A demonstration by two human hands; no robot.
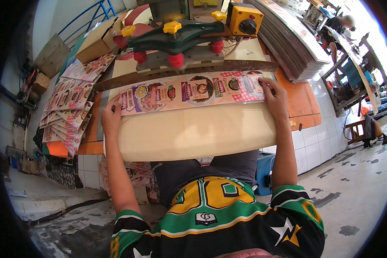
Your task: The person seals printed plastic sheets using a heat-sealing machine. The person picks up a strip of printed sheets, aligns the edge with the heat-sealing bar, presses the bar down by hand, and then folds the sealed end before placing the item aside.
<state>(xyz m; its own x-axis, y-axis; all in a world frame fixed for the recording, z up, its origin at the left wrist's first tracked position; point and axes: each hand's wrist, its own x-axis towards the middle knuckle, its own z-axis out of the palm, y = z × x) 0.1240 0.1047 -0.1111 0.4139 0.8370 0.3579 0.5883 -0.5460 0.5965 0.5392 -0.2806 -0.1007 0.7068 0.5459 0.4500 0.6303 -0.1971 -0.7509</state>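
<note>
A long printed cardboard strip (189,92) with pictures of food bowls lies across a cream, smooth board (193,131) in front of me. Its far edge runs close along a brown metal bar (189,72). At the strip's left end my left hand (111,114) has its fingers curled around the edge. The opposite end is pinched between thumb and fingers of my right hand (275,98). Beyond the bar stands a machine with a dark green clamp arm (176,38), yellow knobs and red rubber feet.
A pile of printed cardboard pieces (71,101) sits left on the orange table (304,101), near a cardboard box (96,41). At right rises a tall stack of flat sheets (288,38). A yellow control box (245,20) tops the machine. Another person (336,32) is far right.
</note>
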